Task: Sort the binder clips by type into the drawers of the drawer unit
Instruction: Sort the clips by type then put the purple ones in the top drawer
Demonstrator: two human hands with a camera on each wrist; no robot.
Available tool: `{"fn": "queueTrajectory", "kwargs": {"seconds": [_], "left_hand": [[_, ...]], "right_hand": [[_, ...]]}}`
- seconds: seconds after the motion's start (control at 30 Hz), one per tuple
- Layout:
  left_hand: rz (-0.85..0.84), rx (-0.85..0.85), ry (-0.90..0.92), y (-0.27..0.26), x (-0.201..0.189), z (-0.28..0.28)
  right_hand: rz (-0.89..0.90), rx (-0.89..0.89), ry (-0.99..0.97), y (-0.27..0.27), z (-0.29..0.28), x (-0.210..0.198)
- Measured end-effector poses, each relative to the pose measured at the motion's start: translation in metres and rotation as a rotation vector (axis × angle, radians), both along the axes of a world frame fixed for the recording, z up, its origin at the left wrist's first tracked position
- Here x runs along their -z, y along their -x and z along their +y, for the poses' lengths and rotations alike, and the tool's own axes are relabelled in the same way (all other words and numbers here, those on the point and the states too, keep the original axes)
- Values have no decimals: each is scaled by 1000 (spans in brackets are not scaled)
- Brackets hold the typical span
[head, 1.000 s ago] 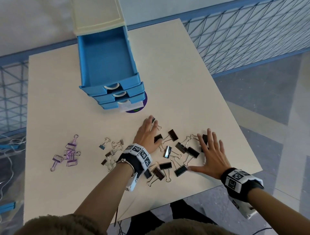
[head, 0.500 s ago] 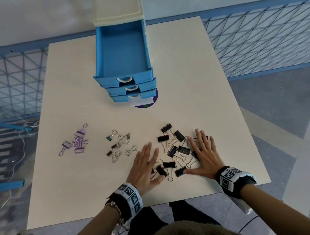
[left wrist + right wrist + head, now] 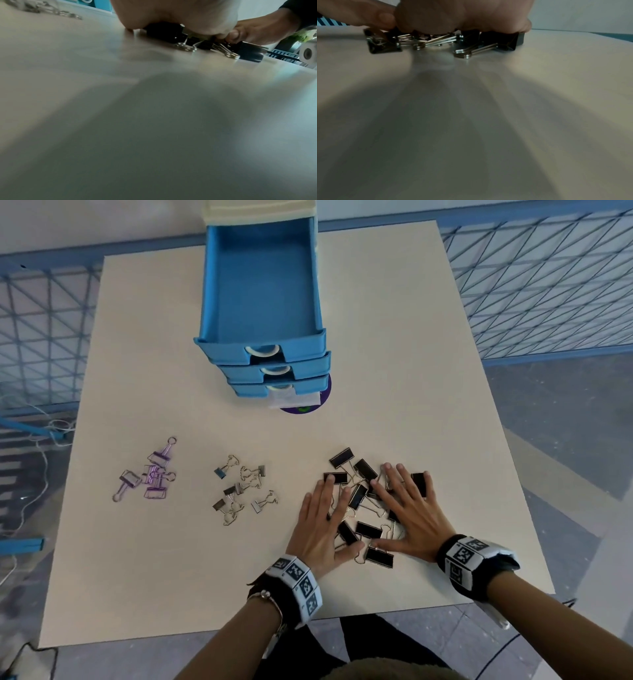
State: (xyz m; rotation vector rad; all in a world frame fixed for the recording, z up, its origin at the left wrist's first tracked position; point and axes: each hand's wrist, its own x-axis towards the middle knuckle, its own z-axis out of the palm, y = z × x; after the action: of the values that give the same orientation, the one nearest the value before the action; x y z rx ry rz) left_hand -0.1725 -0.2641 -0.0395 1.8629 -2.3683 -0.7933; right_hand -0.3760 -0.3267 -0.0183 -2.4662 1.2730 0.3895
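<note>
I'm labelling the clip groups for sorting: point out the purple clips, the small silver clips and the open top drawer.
purple clips (image 3: pixel 156 475): head view, middle of the cluster.
small silver clips (image 3: pixel 239 489): head view, centre of the group.
open top drawer (image 3: pixel 219 345): head view, front wall.

Soft, even light is filling the head view, and the table (image 3: pixel 394 337) is looking bright and sharp. Its edges are bending near the corners. Both wrist views are looking dim and blurry, with big dark shadows spreading over the table up close.
</note>
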Motion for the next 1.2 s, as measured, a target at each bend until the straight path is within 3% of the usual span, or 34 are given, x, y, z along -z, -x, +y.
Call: {"fn": "queueTrajectory", "kwargs": {"seconds": [0.27, 0.5, 0.63, 0.83, 1.2], "left_hand": [[-51, 42, -39, 8, -7, -18], [63, -48, -25, -14, -38, -18], [47, -193, -5, -50, -52, -16], [-37, -384, -16, -116, -55, -10], [-156, -247, -222, -163, -40, -13]], "right_hand": [[-9, 17, 10, 3, -5, 1], [-89, 29, 82, -33, -10, -15], [-151, -53, 118, -80, -13, -26], [-138, -310, 129, -145, -1, -17], [3, -269, -63, -183, 26, 9]]}}
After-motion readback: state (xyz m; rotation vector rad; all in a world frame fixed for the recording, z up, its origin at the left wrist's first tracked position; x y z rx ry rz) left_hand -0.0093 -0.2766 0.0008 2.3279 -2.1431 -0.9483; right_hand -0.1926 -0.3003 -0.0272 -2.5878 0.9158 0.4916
